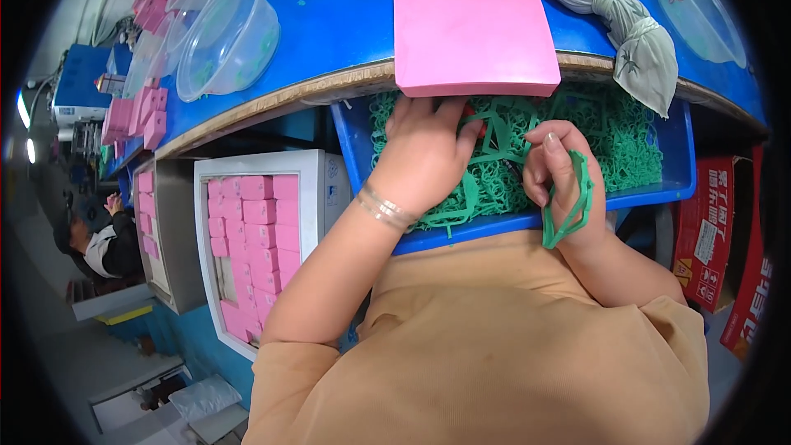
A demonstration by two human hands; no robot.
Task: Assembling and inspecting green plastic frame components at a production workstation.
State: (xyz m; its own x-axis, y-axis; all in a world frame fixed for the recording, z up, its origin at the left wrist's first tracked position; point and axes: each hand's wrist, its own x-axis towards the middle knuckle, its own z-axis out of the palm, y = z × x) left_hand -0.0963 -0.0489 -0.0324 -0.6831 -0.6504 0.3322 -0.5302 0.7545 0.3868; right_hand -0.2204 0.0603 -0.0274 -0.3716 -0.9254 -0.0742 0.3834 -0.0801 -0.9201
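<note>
My left hand is at the centre of the frame, palm down, with fingers going over the tangled green rubbery strips in the blue plastic tray. The tips pass behind the front edge of the thick pink square slab, so I cannot tell if they grasp something. My right hand, right of centre, has its fingers bent toward the thumb; whether something is pinched there, I also cannot tell. One angular green loop hangs around this hand, near the wrist.

I judge these strips to be light, soft and bendable, not fragile, but easily catching each other. The better hold seems a thicker straight side, between thumb and forefinger. The pile lies directly under my left fingers, and just left of my right fingertips.
</note>
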